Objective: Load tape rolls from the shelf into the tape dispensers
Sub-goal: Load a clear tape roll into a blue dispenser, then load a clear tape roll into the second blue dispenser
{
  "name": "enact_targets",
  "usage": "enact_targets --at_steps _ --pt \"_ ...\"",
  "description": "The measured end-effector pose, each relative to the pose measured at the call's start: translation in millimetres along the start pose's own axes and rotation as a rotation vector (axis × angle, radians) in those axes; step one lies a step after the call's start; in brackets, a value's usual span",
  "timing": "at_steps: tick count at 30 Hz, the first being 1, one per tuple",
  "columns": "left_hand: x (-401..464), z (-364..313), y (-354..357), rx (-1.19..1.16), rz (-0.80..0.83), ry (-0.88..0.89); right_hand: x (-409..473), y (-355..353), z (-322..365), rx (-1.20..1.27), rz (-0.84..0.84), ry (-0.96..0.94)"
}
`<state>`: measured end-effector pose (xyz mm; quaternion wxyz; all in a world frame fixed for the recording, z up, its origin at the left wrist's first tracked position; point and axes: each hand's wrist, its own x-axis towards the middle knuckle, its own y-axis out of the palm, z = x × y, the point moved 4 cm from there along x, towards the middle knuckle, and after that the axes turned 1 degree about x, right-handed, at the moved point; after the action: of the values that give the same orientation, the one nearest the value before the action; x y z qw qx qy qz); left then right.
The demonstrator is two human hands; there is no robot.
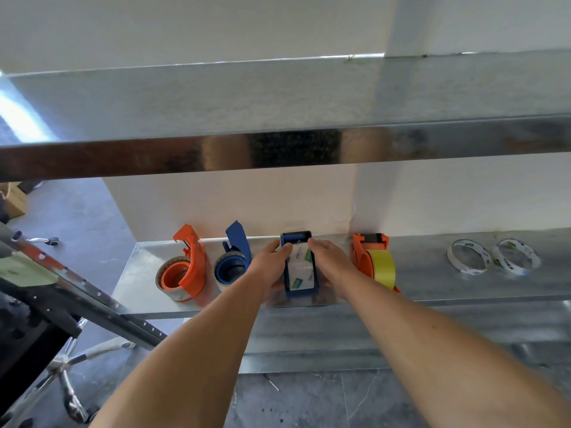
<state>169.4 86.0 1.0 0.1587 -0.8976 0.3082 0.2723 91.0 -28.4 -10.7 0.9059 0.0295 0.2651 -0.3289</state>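
A blue tape dispenser [301,291] stands on the metal shelf [463,282] with a clear tape roll [302,267] seated in it. My left hand [270,265] grips the dispenser's left side, thumb on the roll. My right hand [329,261] holds the right side, fingertips pinching the tape near the front roller. To the left lie an orange dispenser [185,270] and another blue dispenser [233,261], each with a clear roll. To the right stands an orange dispenser [369,251] carrying a yellow roll [383,268].
Two empty cardboard tape cores [469,256] [517,256] lie at the shelf's right end. An upper shelf beam [278,152] crosses overhead. A slanted perforated rail [92,291] and an office chair base [68,366] stand at the left, over a grey floor.
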Motion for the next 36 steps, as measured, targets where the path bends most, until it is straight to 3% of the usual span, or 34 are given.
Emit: enact_targets --at_steps 18,23,27,36 --pt "-49.6 -29.0 -36.3 0.439 -0.3 0.408 -48.1 -14.3 57.2 -0.498 -0.096 -0.368" --pt "-71.2 -30.3 -57.8 0.586 -0.387 0.425 -67.8 0.0 78.5 -0.484 -0.039 -0.49" --pt "-86.0 -23.9 -73.9 0.488 -0.475 0.437 -76.4 20.7 81.8 -0.477 0.002 -0.524" --pt "-78.0 -1.7 -118.7 0.575 -0.469 0.358 -75.2 83.5 66.7 -0.541 0.086 -0.394"
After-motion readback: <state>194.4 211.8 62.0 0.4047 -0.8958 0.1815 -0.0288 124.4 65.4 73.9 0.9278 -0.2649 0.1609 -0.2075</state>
